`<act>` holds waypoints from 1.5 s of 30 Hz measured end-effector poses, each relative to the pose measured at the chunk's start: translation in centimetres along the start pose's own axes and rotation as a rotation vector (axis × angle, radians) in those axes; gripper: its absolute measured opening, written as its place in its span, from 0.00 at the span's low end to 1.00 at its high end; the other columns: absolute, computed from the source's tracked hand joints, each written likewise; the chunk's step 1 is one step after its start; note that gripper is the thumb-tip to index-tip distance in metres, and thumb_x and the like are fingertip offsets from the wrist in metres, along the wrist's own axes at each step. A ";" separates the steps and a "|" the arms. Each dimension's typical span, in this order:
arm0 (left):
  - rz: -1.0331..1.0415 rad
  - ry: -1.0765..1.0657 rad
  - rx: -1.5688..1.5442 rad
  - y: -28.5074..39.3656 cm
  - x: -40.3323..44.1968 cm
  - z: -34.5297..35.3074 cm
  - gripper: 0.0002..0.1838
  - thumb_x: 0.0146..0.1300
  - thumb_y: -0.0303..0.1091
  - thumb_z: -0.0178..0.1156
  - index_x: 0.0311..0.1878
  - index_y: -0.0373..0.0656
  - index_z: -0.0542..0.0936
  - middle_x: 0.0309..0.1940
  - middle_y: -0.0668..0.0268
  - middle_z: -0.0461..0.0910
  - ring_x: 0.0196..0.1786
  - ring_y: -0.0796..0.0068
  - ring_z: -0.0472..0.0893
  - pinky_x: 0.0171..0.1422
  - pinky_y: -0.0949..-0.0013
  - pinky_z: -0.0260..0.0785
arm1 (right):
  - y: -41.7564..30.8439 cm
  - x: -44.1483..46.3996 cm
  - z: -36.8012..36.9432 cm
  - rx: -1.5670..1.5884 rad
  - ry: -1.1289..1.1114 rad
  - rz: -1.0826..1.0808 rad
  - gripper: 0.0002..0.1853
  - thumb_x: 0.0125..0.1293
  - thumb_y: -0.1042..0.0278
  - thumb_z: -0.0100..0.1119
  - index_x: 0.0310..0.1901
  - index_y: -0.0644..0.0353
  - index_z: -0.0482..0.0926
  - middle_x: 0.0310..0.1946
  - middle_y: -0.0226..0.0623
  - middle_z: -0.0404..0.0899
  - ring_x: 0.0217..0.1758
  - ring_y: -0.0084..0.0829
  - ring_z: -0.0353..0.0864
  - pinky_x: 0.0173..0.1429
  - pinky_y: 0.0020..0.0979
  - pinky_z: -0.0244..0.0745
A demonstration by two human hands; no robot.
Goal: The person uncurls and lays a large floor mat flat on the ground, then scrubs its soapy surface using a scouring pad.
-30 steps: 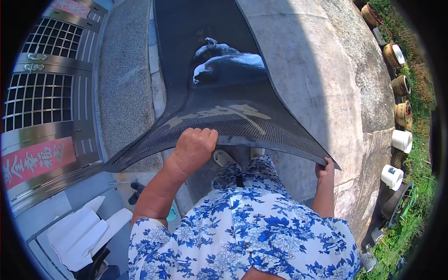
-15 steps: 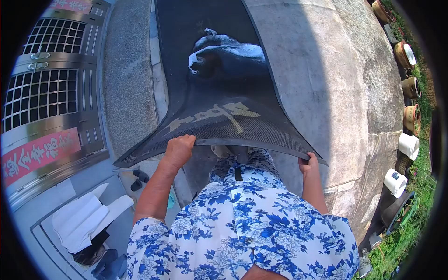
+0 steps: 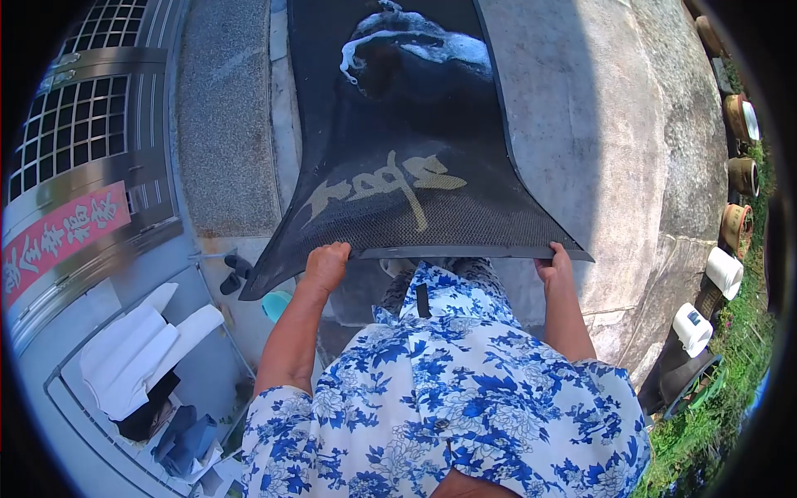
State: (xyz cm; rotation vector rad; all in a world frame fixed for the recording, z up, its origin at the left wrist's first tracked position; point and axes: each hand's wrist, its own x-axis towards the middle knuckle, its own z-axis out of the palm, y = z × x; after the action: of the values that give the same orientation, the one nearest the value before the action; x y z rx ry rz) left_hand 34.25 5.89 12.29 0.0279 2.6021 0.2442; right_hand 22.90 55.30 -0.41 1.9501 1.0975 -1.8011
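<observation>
A long black floor mat with a textured, mesh-like surface and pale gold lettering stretches away ahead of me. Its near end is raised off the ground in front of my body. My left hand is closed around the near edge, left of the middle. Close to the right corner, my right hand grips the same edge, thumb below and fingers on top. White foam lies on a wet-looking patch farther up the mat. The far end runs out of view.
Concrete ground lies around the mat. To the left are a metal door, dark slippers, a teal item and a rack with white cloth. Pots and a white bucket line the grass at right.
The near end of the mat has shifted slightly, its left corner moving right and its lettering looking flatter. Both hands keep their grip. The whole view has shifted, with the foam now higher up.
</observation>
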 end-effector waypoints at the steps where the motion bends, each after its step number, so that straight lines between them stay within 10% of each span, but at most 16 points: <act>1: -0.007 0.000 -0.010 0.0 -0.2 0.7 0.03 0.54 0.25 0.56 0.33 0.43 0.77 0.30 0.58 0.81 0.34 0.55 0.84 0.39 0.54 0.76 | 0.1 0.0 -0.1 -0.020 0.005 -0.028 0.10 0.63 0.69 0.56 0.45 0.59 0.74 0.42 0.41 0.79 0.43 0.40 0.81 0.46 0.45 0.81; 23: -0.135 -0.047 -0.091 -3.8 6.4 18.2 0.07 0.60 0.29 0.54 0.38 0.46 0.82 0.37 0.59 0.83 0.45 0.59 0.83 0.49 0.57 0.76 | 7.7 9.6 1.9 0.178 0.196 -0.075 0.07 0.66 0.71 0.58 0.44 0.60 0.76 0.44 0.41 0.81 0.46 0.41 0.83 0.50 0.46 0.82; 45: -0.083 -0.075 0.044 -2.8 12.9 19.4 0.10 0.60 0.30 0.55 0.42 0.51 0.83 0.43 0.64 0.83 0.50 0.61 0.82 0.53 0.59 0.73 | 12.1 15.9 -3.1 0.021 -0.071 0.105 0.19 0.66 0.59 0.57 0.51 0.63 0.68 0.44 0.45 0.76 0.44 0.39 0.80 0.46 0.37 0.80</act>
State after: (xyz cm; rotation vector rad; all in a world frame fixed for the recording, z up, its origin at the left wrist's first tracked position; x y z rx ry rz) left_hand 32.90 7.31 -11.11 -0.0544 2.5268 0.1531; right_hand 32.38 54.56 -18.27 1.9021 0.9401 -1.8181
